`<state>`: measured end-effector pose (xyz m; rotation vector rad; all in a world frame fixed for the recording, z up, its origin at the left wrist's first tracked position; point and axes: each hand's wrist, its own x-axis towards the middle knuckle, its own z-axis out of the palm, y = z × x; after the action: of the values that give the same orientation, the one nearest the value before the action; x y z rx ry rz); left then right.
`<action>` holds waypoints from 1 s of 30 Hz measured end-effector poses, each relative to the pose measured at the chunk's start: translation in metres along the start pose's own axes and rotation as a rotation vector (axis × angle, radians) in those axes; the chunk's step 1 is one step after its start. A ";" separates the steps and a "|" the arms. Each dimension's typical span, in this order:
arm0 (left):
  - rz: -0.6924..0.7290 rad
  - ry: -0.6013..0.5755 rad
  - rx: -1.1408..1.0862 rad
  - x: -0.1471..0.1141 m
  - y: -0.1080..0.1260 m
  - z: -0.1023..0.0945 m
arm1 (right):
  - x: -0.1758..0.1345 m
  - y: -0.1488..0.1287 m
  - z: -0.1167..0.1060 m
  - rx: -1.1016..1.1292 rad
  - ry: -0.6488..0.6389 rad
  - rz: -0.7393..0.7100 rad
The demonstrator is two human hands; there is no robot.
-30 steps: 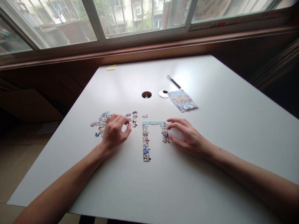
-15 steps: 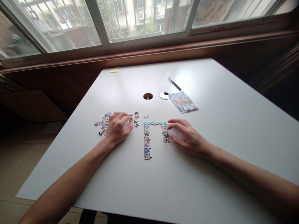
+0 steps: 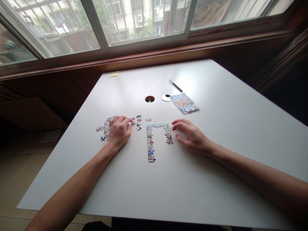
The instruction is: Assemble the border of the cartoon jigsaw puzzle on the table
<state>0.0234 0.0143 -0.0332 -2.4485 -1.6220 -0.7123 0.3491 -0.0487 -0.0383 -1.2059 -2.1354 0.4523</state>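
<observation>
While the right hand (image 3: pixel 193 136) curves half open, empty, beside the jigsaw border (image 3: pixel 150 141) on the tabletop (image 3: pixel 154 189), the left hand (image 3: pixel 119 131) curls near loose pieces (image 3: pixel 105 128) — gripping one or not, I can't tell.

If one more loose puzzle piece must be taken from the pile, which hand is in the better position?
Probably the left hand: it is close beside the pile of loose pieces. The right hand is farther away, across the partly built puzzle border.

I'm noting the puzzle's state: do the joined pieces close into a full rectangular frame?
No, the joined pieces form a far edge and two sides of unequal length, leaving the near end open.
</observation>
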 end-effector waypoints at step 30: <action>-0.042 -0.042 -0.031 -0.001 0.000 -0.003 | -0.001 -0.001 -0.002 -0.026 -0.021 0.025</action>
<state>0.0226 0.0128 -0.0311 -2.4740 -1.6953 -0.7018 0.3499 -0.0503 -0.0369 -1.2488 -2.1522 0.4515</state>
